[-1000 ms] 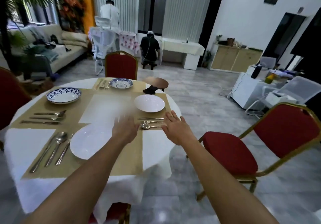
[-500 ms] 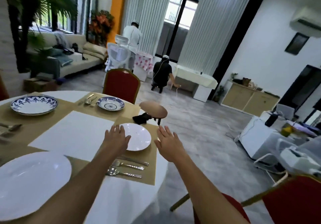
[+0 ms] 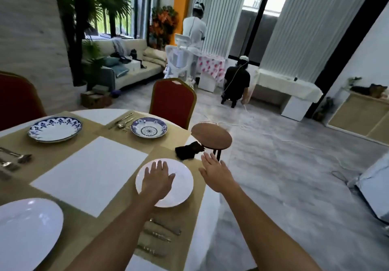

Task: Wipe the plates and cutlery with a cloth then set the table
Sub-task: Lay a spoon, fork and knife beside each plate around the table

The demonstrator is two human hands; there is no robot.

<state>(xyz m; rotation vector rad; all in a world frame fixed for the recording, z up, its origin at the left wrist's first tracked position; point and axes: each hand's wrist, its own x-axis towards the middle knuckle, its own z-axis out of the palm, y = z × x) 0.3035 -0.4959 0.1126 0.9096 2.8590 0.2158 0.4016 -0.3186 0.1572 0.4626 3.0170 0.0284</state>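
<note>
Table first: big, round, covered in white, with tan mats on top and a white square in the middle. Then two red chairs: far chair pushed up close on the other side, left chair peeking in at the edge. Next, round brown stool, standing on the floor just beside the table on the right.

Four plates, all lying flat on the tan mats. Big white plate at the bottom left, partly cut off. Blue-rimmed plate at the far left. Small blue plate in front of the far chair. Round white plate near the right edge of the table.

Left hand over the round white plate, palm down, fingers straight and spread, gripping nothing; cannot tell if touching or just above. Right hand just beside that plate, over the table's edge, fingers straight and spread too, gripping nothing.

Dark cloth in a crumpled heap on the mat, between the round white plate and the stool, close to the right fingertips but apart from them.

Cutlery last, in three little groups: near set on the mat below the round white plate, partly under the left arm; far set just left of the small blue plate; left set at the left edge, below the blue-rimmed plate.
</note>
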